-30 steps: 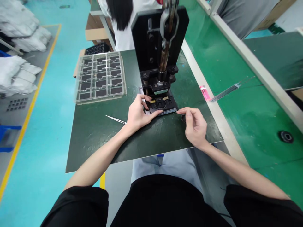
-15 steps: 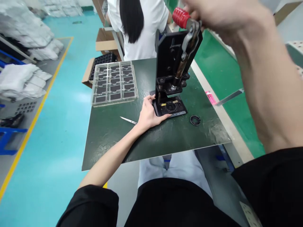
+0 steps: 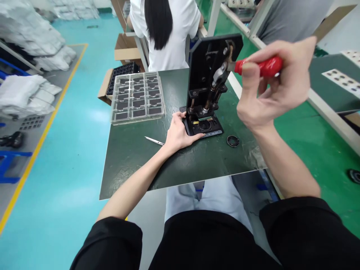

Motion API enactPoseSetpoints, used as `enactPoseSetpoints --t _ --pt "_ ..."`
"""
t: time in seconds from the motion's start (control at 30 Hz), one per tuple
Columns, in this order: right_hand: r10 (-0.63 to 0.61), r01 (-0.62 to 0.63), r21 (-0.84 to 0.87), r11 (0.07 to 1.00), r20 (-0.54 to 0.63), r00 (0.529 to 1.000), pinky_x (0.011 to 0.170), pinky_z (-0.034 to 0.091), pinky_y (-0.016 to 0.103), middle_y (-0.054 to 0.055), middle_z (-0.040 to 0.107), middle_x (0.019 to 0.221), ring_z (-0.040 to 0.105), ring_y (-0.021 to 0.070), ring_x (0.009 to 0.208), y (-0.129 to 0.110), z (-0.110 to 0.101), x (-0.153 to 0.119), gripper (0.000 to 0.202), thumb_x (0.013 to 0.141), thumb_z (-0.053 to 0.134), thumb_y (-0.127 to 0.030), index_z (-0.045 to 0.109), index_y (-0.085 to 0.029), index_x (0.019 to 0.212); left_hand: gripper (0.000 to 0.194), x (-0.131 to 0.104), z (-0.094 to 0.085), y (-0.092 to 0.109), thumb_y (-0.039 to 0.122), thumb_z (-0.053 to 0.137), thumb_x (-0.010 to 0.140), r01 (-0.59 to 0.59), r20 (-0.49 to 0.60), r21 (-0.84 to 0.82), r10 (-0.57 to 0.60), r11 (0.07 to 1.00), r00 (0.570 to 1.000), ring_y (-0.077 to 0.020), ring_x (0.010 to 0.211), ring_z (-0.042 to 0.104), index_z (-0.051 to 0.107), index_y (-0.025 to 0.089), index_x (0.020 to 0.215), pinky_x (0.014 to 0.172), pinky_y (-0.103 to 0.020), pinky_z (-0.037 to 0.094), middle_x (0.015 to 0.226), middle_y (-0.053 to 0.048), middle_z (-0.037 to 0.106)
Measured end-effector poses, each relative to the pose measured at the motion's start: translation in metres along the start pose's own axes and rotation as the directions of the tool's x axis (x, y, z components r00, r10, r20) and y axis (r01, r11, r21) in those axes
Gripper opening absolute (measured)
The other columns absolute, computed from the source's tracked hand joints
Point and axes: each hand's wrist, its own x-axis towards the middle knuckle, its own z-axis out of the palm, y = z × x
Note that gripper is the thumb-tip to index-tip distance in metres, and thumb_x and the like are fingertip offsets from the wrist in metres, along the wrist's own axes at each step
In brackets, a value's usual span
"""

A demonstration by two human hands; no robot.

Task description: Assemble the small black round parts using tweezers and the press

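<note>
A black hand press [image 3: 201, 71] stands upright on the green tabletop [image 3: 185, 168]. Its red handle [image 3: 271, 67] sticks out to the right, and my right hand [image 3: 278, 86] is wrapped round it. At the left of the press base, my left hand [image 3: 180, 135] grips the edge, thumb along the front and fingers at the side. A round black part [image 3: 204, 125] sits in the base under the raised press head. To the right of the base lies a black ring [image 3: 233, 141]. Tweezers [image 3: 154, 141] lie left of my left hand, partly covered by it.
A clear tray [image 3: 137, 98] with dark flat pieces is at the table's back left. Behind it are cardboard boxes [image 3: 128, 48] and a seated person in white [image 3: 180, 33]. Another person in grey [image 3: 292, 22] is at the back right, beside a metal frame.
My right hand has come down with the red handle, which now points right instead of up and left. The press head is lower. My left hand keeps its grip on the base.
</note>
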Motion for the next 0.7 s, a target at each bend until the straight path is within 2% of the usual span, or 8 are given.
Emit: enactPoseSetpoints --t 0.1,0.17,0.23,0.37,0.47,0.57,0.63,0.7 --pt "-0.013 0.009 -0.038 0.999 -0.127 0.992 0.097 0.056 0.055 0.008 0.066 0.110 0.059 0.0336 0.128 0.014 0.006 -0.011 0.043 0.105 0.042 -0.060 0.067 -0.025 0.111 0.094 0.000 -0.001 0.002 0.055 0.093 0.058 0.011 0.001 0.019 -0.011 1.000 1.000 -0.0375 0.136 0.058 0.029 0.024 0.120 0.109 -0.058 0.052 0.138 -0.018 0.057" --pt "0.028 -0.029 -0.004 1.000 -0.135 0.990 0.093 0.055 0.052 0.007 0.067 0.109 0.062 0.0323 0.123 0.016 0.006 -0.012 0.044 0.102 0.048 -0.062 0.069 -0.024 0.110 0.094 -0.001 -0.002 0.003 0.055 0.093 0.058 0.029 0.017 0.027 -0.029 0.999 0.999 -0.0379 0.137 0.057 0.028 0.024 0.120 0.107 -0.058 0.053 0.140 -0.019 0.056" --pt "0.091 -0.086 0.050 0.995 -0.115 0.989 0.087 0.056 0.048 0.008 0.068 0.109 0.063 0.0318 0.120 0.013 0.004 -0.012 0.043 0.099 0.054 -0.064 0.070 -0.025 0.110 0.093 -0.001 -0.003 0.004 0.054 0.092 0.060 0.035 0.028 0.025 -0.036 0.999 0.999 -0.0377 0.138 0.056 0.028 0.024 0.120 0.104 -0.056 0.055 0.142 -0.020 0.056" --pt "0.209 -0.209 0.120 0.971 0.011 0.978 0.077 0.057 0.044 0.009 0.068 0.104 0.064 0.0311 0.114 0.009 0.005 -0.013 0.049 0.096 0.054 -0.069 0.070 -0.026 0.111 0.091 -0.002 -0.003 0.004 0.054 0.093 0.060 0.021 0.020 0.011 -0.021 1.000 1.000 -0.0366 0.136 0.058 0.030 0.025 0.120 0.102 -0.055 0.057 0.143 -0.018 0.056" --pt "0.194 -0.192 0.048 0.980 -0.022 0.981 0.083 0.057 0.049 0.007 0.066 0.087 0.066 0.0279 0.098 0.013 0.011 -0.018 0.051 0.093 0.056 -0.072 0.072 -0.026 0.107 0.091 -0.002 -0.004 0.005 0.053 0.093 0.060 0.035 0.023 0.025 -0.035 0.999 0.999 -0.0368 0.136 0.058 0.030 0.025 0.120 0.102 -0.056 0.056 0.143 -0.018 0.056" --pt "0.190 -0.190 -0.004 0.982 -0.054 0.980 0.085 0.057 0.050 0.006 0.066 0.083 0.066 0.0261 0.089 0.016 0.011 -0.022 0.050 0.090 0.060 -0.072 0.072 -0.025 0.101 0.090 -0.002 -0.005 0.009 0.051 0.093 0.061 0.061 0.034 0.037 -0.062 0.997 0.997 -0.0365 0.137 0.057 0.029 0.025 0.119 0.102 -0.054 0.057 0.143 -0.019 0.056" --pt "0.152 -0.154 -0.027 0.988 -0.053 0.987 0.083 0.058 0.048 0.006 0.066 0.083 0.065 0.0240 0.085 0.011 0.004 -0.017 0.048 0.089 0.065 -0.070 0.072 -0.024 0.098 0.090 -0.002 -0.007 0.011 0.050 0.093 0.061 0.075 0.039 0.038 -0.076 0.996 0.996 -0.0367 0.138 0.056 0.030 0.025 0.119 0.102 -0.054 0.057 0.143 -0.019 0.056" --pt "0.073 -0.077 -0.046 0.996 -0.096 0.993 0.083 0.058 0.044 0.005 0.067 0.086 0.064 0.0202 0.081 -0.001 -0.009 -0.001 0.043 0.092 0.066 -0.064 0.073 -0.023 0.099 0.090 -0.002 -0.008 0.012 0.050 0.093 0.060 0.088 0.045 0.042 -0.090 0.995 0.995 -0.0375 0.137 0.057 0.030 0.024 0.118 0.100 -0.054 0.057 0.141 -0.019 0.056"
